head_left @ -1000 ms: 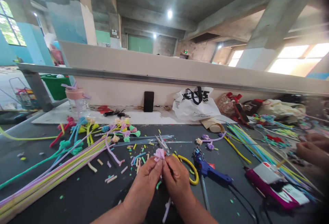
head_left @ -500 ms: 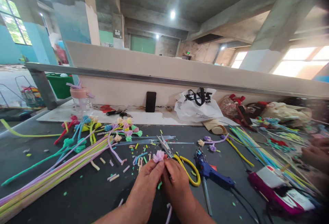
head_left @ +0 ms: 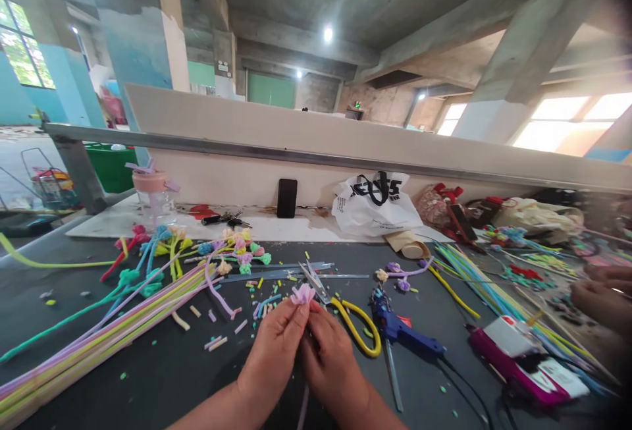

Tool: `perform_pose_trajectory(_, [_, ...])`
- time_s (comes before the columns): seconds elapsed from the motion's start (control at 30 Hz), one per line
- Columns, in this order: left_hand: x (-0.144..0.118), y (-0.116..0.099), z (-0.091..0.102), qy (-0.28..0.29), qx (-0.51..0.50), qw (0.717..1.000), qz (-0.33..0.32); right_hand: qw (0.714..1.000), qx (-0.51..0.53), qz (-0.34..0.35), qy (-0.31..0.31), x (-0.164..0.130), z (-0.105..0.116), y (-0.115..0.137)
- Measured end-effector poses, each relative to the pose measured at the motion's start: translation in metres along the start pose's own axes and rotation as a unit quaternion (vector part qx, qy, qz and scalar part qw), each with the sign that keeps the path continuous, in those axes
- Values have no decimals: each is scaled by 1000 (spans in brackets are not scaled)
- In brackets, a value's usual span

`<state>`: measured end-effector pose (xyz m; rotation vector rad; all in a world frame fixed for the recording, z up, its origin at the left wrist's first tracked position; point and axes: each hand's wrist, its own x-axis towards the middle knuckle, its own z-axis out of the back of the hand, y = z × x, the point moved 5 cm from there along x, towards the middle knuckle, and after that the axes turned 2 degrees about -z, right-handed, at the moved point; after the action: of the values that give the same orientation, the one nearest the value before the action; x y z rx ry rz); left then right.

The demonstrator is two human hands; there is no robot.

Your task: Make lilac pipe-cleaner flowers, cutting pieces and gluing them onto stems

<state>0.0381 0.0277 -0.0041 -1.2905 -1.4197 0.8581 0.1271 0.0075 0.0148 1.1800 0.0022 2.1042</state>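
Observation:
A small pink-lilac flower of fuzzy stem (head_left: 303, 295) stands up between my fingertips at the middle of the table. My left hand (head_left: 280, 338) pinches it from the left with thumb and forefinger. Pressed close beside it, my right hand (head_left: 328, 344) closes on the flower's base, which the fingers hide. A pale lilac stem (head_left: 303, 407) hangs below the hands. Just beyond and to the right lie scissors with yellow handles (head_left: 363, 334), their blades pointing away. Cut bits of coloured stem (head_left: 264, 308) are strewn to the left of the hands.
Long pastel stems (head_left: 113, 331) and finished-looking flowers (head_left: 244, 249) lie left. A blue glue gun (head_left: 409, 331) with a cord rests right, near a magenta-and-white box (head_left: 523, 357). Behind stand a cup (head_left: 154, 196), a phone (head_left: 287, 198) and a white bag (head_left: 372, 206). Another person's hand (head_left: 602, 298) is far right.
The view has shifted slightly. Both hands still hold the flower, turned a little between the fingers, and the lilac stem now hangs between my wrists.

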Motion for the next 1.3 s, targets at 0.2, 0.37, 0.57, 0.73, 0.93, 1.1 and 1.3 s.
perform_pose_trajectory(0.2, [8, -16, 16, 32, 287, 943, -166, 992, 71, -89, -52, 5, 18, -21])
perform_pose_trajectory(0.37, [10, -15, 14, 101, 393, 886, -222, 982, 94, -77, -146, 7, 40, -26])
perform_pose_trajectory(0.57, [12, -12, 12, 105, 394, 891, -199, 991, 81, -16, -106, 11, 42, -10])
perform_pose_trajectory(0.73, [10, -14, 7, 139, 382, 892, -199, 995, 22, -13, -101, 12, 41, -9])
perform_pose_trajectory(0.93, [8, -9, 5, 160, 392, 886, -189, 996, -39, -4, -74, 11, 35, -12])
perform_pose_trajectory(1.1, [10, -12, 7, 136, 382, 892, -198, 995, -44, 4, -89, 11, 36, -10])
perform_pose_trajectory(1.3, [12, -9, 8, 131, 384, 893, -194, 996, -35, 0, -85, 10, 33, -10])
